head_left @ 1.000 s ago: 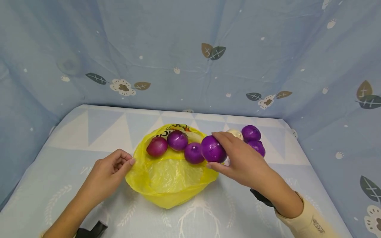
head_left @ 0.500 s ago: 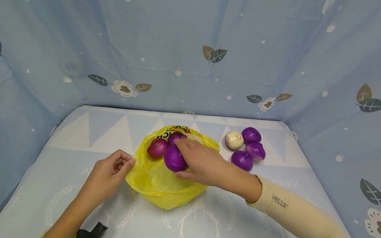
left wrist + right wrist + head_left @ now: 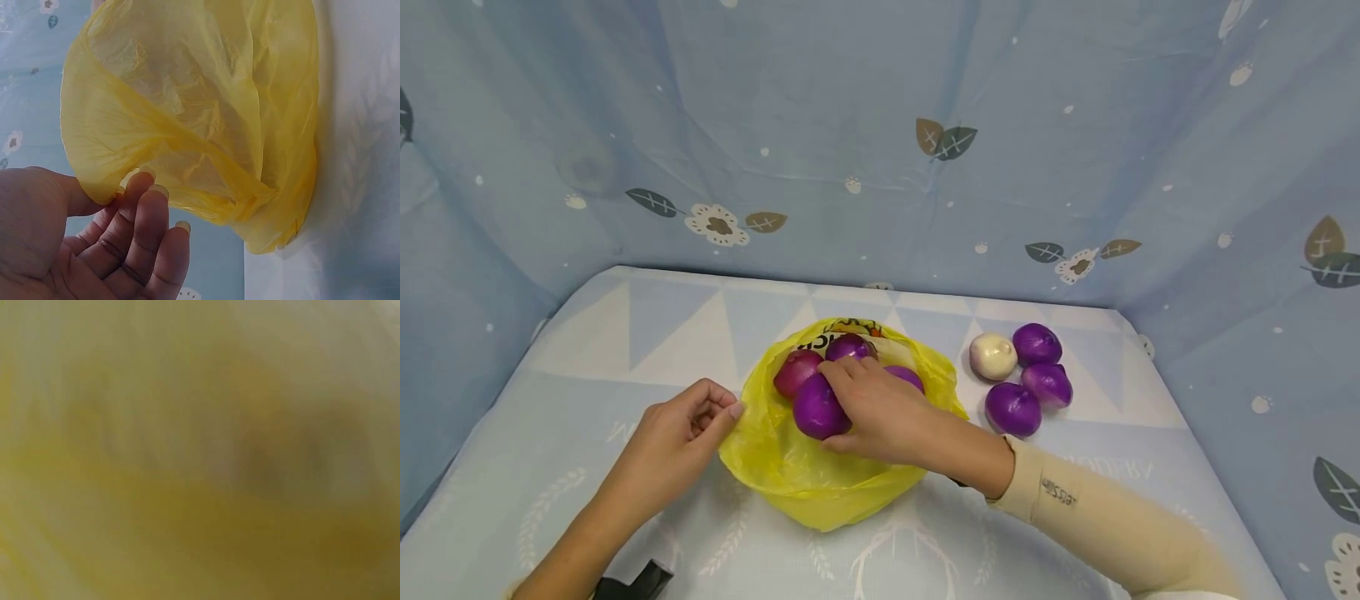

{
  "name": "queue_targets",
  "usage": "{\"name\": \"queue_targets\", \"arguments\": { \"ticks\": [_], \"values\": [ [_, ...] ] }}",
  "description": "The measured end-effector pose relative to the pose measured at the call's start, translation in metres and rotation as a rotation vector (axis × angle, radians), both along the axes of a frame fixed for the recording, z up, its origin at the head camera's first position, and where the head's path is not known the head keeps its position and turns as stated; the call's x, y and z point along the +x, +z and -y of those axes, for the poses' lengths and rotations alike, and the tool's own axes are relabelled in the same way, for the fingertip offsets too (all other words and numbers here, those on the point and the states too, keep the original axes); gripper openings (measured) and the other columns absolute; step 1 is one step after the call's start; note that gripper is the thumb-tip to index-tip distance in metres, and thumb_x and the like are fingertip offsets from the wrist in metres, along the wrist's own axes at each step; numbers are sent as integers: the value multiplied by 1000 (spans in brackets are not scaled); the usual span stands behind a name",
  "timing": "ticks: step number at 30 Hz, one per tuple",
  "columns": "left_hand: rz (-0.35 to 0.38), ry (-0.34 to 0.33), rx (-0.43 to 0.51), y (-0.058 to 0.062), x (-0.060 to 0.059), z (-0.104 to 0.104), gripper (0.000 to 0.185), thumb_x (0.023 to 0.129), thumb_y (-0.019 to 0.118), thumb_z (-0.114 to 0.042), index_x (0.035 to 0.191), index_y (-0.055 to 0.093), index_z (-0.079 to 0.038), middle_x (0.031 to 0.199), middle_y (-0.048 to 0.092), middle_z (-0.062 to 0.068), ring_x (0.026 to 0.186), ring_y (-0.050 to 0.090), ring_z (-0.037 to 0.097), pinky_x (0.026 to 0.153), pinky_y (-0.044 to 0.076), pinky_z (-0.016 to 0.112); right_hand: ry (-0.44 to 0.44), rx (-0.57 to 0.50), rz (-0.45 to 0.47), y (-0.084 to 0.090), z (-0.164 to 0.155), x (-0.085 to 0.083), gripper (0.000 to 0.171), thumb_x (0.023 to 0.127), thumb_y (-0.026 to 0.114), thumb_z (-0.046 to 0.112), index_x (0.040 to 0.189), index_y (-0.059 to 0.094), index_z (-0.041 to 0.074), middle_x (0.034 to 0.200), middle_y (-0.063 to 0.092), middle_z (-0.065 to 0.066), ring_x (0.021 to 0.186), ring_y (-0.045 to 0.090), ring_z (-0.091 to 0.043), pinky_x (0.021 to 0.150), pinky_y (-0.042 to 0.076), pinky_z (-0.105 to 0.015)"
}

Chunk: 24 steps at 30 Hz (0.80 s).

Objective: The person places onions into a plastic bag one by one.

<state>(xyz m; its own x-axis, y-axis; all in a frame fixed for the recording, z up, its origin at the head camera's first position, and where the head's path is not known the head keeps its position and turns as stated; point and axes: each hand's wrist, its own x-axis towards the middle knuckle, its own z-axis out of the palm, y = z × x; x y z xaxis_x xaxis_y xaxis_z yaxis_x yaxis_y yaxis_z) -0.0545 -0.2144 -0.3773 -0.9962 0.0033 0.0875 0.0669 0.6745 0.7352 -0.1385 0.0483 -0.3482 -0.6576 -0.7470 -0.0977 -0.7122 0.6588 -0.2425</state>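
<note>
Fingers of the right hand (image 3: 880,412) curl round a purple onion (image 3: 815,408), holding it inside the mouth of the yellow plastic bag (image 3: 820,479). The right wrist view shows only a yellow blur, too close to read. The left hand (image 3: 673,437) pinches the bag's left rim between thumb and fingertips (image 3: 145,187), keeping the opening spread; in the left wrist view the thin yellow film (image 3: 206,112) hangs just past those fingers. Three more onions sit in the bag behind the held one: a reddish onion (image 3: 795,369) at the left, a purple one (image 3: 847,346) at the back touching it, and another purple one (image 3: 906,377) partly hidden by the right hand. To the right of the bag, on the patterned tablecloth (image 3: 625,333), lies a cluster of a white onion (image 3: 992,355) and three purple onions (image 3: 1036,375), packed close together. A cream sleeve (image 3: 1097,521) covers the right forearm
</note>
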Motion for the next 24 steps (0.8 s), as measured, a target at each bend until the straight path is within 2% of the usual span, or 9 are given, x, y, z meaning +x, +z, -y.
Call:
{"name": "queue_targets", "arguments": {
  "ticks": [7, 16, 24],
  "values": [
    [15, 6, 8, 0, 0, 0, 18, 106, 66, -31, 108, 66, -12, 85, 63, -2, 72, 54, 15, 61, 48, 25, -40, -83, 132, -13, 1, -4, 87, 87, 86, 45, 152, 42, 7, 144, 52, -13, 125, 60, -22, 103, 52, -36],
    [-5, -7, -11, -1, 0, -1, 14, 107, 65, -28, 106, 65, -14, 84, 64, -3, 71, 56, 16, 61, 49, 26, -92, -143, 199, -33, 2, -9, 89, 86, 87, 45, 154, 42, 10, 148, 49, -12, 124, 61, -19, 103, 52, -35],
    [-35, -14, -9, -2, 0, 0, 11, 106, 65, -25, 104, 65, -14, 84, 64, -4, 70, 57, 15, 61, 49, 26, -9, -211, 201, -43, 0, -8, 86, 88, 87, 41, 154, 41, 9, 146, 51, -8, 129, 54, -15, 107, 47, -29]
  ]
}}
